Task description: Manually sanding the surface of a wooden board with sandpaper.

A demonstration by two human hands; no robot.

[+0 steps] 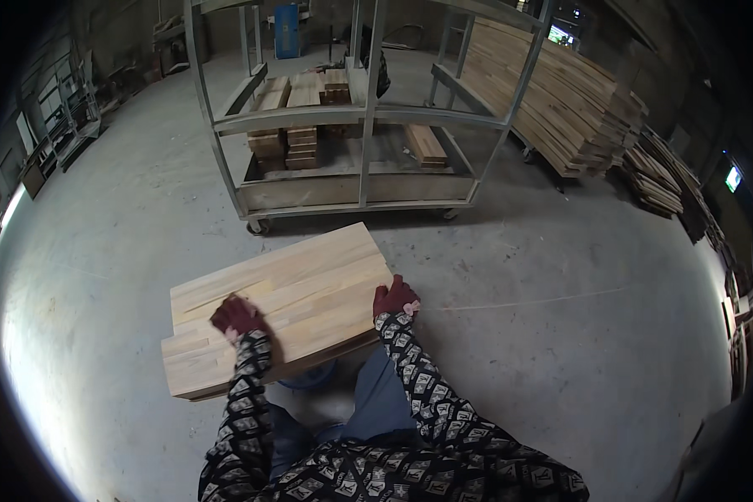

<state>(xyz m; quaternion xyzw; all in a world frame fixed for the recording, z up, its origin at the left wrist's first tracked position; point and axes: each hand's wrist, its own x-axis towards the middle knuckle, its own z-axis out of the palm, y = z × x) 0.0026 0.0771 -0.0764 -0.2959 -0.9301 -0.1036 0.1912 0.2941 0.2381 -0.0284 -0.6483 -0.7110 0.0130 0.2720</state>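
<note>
A pale wooden panel [309, 280] of glued strips lies at a slant in front of my knees, with another board [197, 364] showing along its near left edge. My left hand [239, 316], in a dark red glove, is over the panel's left part. Its fingers look curled and closed; what they may hold is hidden. At the panel's right end, my right hand [396, 297], gloved alike, is closed on the edge. Below the near edge part of a blue round object [308, 378] shows, mostly hidden by the panel.
A metal rack on wheels [368, 188] stands just beyond, with stacked wood blocks [301, 146] and a board [427, 144] on its shelves. Large wooden panels [552, 100] are piled at the far right. A blue cabinet [287, 32] is at the back, above the grey concrete floor [544, 351].
</note>
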